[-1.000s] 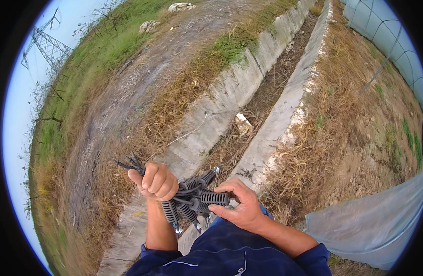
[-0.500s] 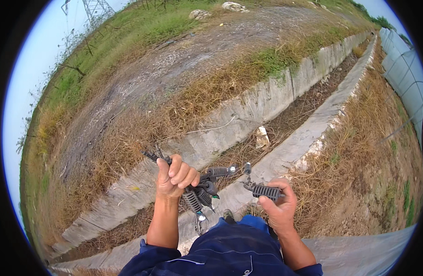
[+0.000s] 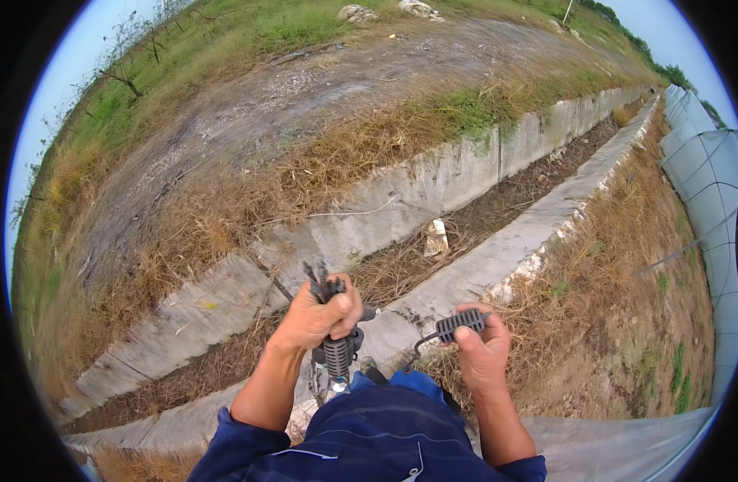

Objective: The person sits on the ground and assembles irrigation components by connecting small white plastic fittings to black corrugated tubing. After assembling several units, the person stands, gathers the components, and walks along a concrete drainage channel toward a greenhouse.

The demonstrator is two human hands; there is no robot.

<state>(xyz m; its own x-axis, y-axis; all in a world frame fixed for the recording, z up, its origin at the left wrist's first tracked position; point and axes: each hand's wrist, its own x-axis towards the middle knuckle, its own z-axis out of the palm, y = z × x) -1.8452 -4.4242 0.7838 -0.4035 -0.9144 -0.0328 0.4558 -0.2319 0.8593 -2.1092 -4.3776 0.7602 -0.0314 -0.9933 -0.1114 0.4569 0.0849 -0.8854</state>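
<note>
My left hand (image 3: 314,321) is closed round a bundle of dark ribbed plastic pieces (image 3: 336,359) with thin stems. Their stem ends stick up above the fist, and the ribbed bodies hang below it, one with a pale tip. Between the thumb and fingers of my right hand (image 3: 483,353) is a single black ribbed cylinder (image 3: 459,324), lying nearly level. A thin dark curved tube (image 3: 419,345) runs from its left end and bends downward. The two hands are apart, in front of my body. My left fingers hide part of the bundle.
Below me runs a concrete ditch (image 3: 465,173) with dry stalks and a white-and-brown scrap (image 3: 436,238) in it. Dry grass (image 3: 602,257) and bare soil border its right side. Pale plastic sheeting (image 3: 706,165) stands at the far right. A gravel track (image 3: 248,120) lies beyond the ditch.
My left fist has turned, bringing the stem ends upright and the bundle closer under the hand. The right hand's ribbed piece has tilted, and its thin tube now hangs downward. The view has shifted slightly.
</note>
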